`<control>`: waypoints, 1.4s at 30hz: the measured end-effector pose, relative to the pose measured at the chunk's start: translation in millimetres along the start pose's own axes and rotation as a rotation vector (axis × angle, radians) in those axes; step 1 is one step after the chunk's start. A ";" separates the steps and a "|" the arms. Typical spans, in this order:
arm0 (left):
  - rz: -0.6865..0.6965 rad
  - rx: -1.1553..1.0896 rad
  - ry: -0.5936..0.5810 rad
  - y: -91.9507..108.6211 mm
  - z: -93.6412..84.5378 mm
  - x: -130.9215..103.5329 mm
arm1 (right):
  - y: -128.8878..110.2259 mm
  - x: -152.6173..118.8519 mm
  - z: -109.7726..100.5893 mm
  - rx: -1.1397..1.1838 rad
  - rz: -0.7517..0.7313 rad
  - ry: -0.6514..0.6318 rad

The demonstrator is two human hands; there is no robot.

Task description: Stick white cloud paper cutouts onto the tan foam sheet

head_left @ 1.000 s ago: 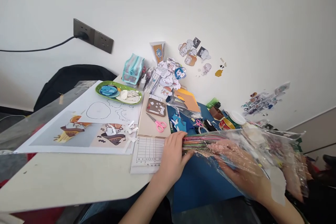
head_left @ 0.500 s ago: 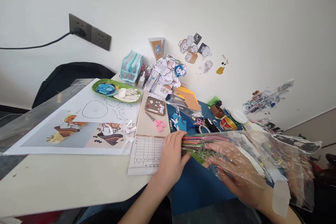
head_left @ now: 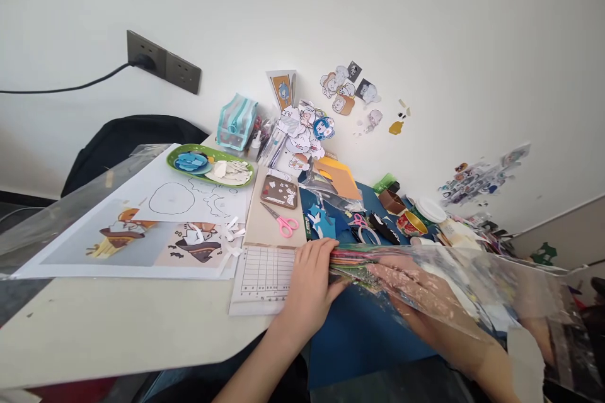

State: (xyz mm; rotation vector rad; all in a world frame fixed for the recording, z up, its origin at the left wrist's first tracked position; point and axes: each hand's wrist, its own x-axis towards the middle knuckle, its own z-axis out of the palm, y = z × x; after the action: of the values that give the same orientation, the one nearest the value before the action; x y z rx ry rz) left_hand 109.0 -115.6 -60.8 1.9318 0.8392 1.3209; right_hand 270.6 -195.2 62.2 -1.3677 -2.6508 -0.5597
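Note:
A clear plastic bag point(head_left: 477, 283) with a stack of coloured sheets point(head_left: 352, 256) in its left end lies across the desk in front of me. My left hand point(head_left: 312, 277) is closed around that end, fingers on top and thumb below. Seen through the shiny plastic, my right hand point(head_left: 411, 280) is inside the bag, its fingers stretched out toward the left and touching the sheets. Glare blurs the fingertips. A white flap point(head_left: 524, 359) hangs near my right wrist. Under my left hand's edge lies a paper with a printed grid point(head_left: 265, 274).
Pink-handled scissors point(head_left: 283, 223) and a brown case point(head_left: 278, 192) lie beyond my left hand. A green tray point(head_left: 208, 179) holds blue and white pieces at the left. Blue cutouts point(head_left: 322, 221), a tape roll point(head_left: 368, 235) and a red-gold tin point(head_left: 410, 224) sit behind the bag.
The bag's right part has stretched out flatter and farther right. My right hand has shifted slightly inside it, and less green sheet shows. My left hand keeps its grip.

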 end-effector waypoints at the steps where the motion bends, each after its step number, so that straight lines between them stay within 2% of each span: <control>1: -0.002 0.000 0.000 0.0 0.1 -0.1 | 1.5 -0.3 1.3 0.020 0.000 -0.012; 6: -0.011 -0.004 0.005 -0.4 0.4 0.2 | 4.2 -1.7 2.8 0.084 -0.018 0.044; 14: -0.008 -0.006 0.001 -0.5 0.0 0.3 | -2.3 3.7 -3.6 0.102 -0.023 0.055; 18: -0.005 0.003 -0.010 -1.9 0.8 0.4 | -4.0 1.7 -1.8 0.043 -0.071 0.047; 23: -0.007 0.006 -0.007 -2.9 1.5 1.0 | -6.1 -0.8 3.5 -0.072 0.001 0.050; 27: -0.011 -0.002 0.003 -2.5 1.7 0.8 | -4.4 -1.4 3.9 -0.053 -0.008 -0.014; 30: -0.010 -0.005 0.008 -2.0 1.6 0.6 | -0.9 -5.0 4.2 -0.087 -0.010 0.020; 37: -0.010 -0.013 0.006 -0.7 0.3 0.9 | -0.7 -10.1 3.2 -0.128 -0.134 0.027; 42: -0.005 -0.020 0.010 -1.5 0.7 0.7 | -6.1 -7.7 2.5 -0.208 -0.170 -0.050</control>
State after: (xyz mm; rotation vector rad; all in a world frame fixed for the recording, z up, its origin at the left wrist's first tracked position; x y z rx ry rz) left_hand 109.7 -114.2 -61.8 1.9080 0.8323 1.3317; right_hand 270.4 -203.5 56.2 -1.2247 -2.8353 -0.8533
